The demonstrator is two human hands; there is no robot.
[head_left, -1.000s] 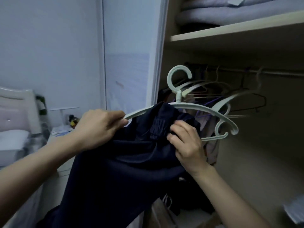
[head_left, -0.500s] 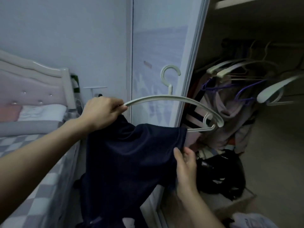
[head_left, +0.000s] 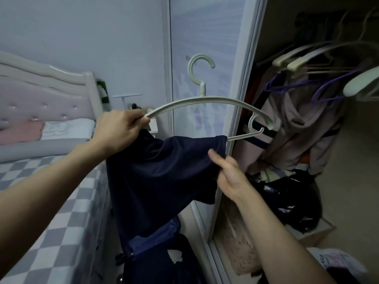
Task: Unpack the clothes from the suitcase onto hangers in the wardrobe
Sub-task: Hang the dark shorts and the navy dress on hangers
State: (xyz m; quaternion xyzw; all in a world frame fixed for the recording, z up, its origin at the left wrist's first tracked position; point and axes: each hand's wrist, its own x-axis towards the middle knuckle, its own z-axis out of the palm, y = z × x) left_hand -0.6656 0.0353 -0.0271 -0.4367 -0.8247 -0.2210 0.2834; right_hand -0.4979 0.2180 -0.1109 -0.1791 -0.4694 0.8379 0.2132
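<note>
Two hands work one hanger, and I read the scene from the left. At far left sits a bed (head_left: 51, 201) with a checked cover and padded headboard, not part of the job. My left hand (head_left: 121, 130) is closed tight around the left tip of the pale hanger (head_left: 207, 100), gripping it together with the top of the dark navy garment (head_left: 162, 177) bunched under the fist. The hanger's long axis runs left to right, roughly level, hook up, in front of the wardrobe door (head_left: 207, 48). The garment hangs from the lower bar, which its cloth hides as far as its right end, and most of it drops straight down toward the floor. My right hand (head_left: 229, 175) is nearly open, thumb raised, fingers loosely on the garment's right edge just below the bar; whether it pinches cloth I cannot tell. The move ahead, as I judge it, turns on this: the wardrobe rail lies up and to the right of the hook, out of frame, so the left hand, which alone bears the hanger, must carry it rightward past the door edge. Right of that edge hang a pinkish garment (head_left: 297, 128) and several empty hangers (head_left: 307, 56), crowded and blurred; the gap between them is hard to make out. Low and near, a dark shape (head_left: 164, 263) may be the suitcase, but I cannot confirm.
</note>
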